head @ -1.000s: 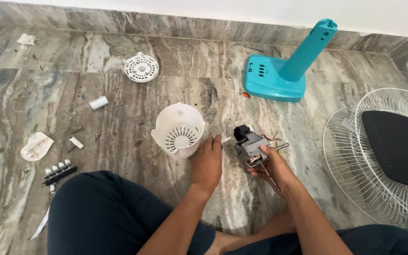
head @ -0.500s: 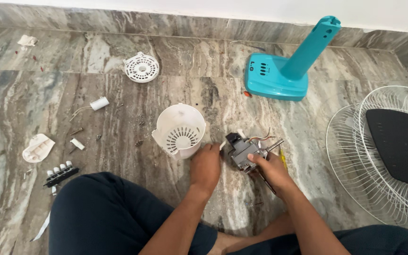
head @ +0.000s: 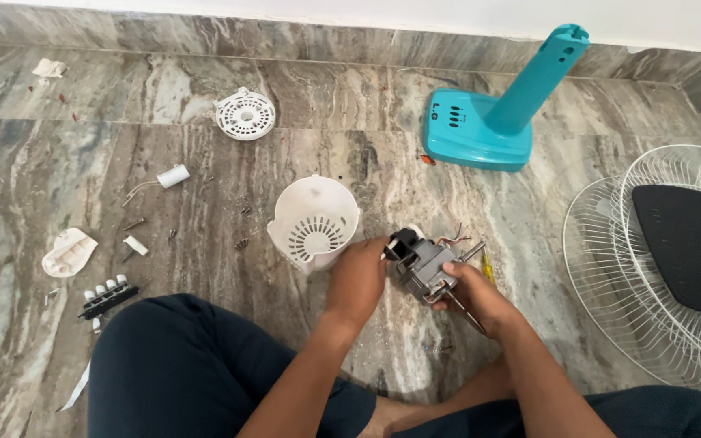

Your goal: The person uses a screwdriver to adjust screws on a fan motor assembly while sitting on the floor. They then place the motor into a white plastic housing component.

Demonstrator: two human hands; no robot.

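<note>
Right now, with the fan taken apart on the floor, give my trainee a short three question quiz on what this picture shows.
1. True or false: both hands are on the grey fan motor.
2. Multiple choice: the white motor housing lies A) beside the left hand on the floor, B) on top of the teal fan base, C) inside the wire fan guard.
3. Short answer: what dark thing rests on the wire fan guard at the right?

Key:
1. True: the left hand grips the motor's left end, the right hand supports it from below.
2. A.
3. A black panel, flat and roughly rectangular.
</note>
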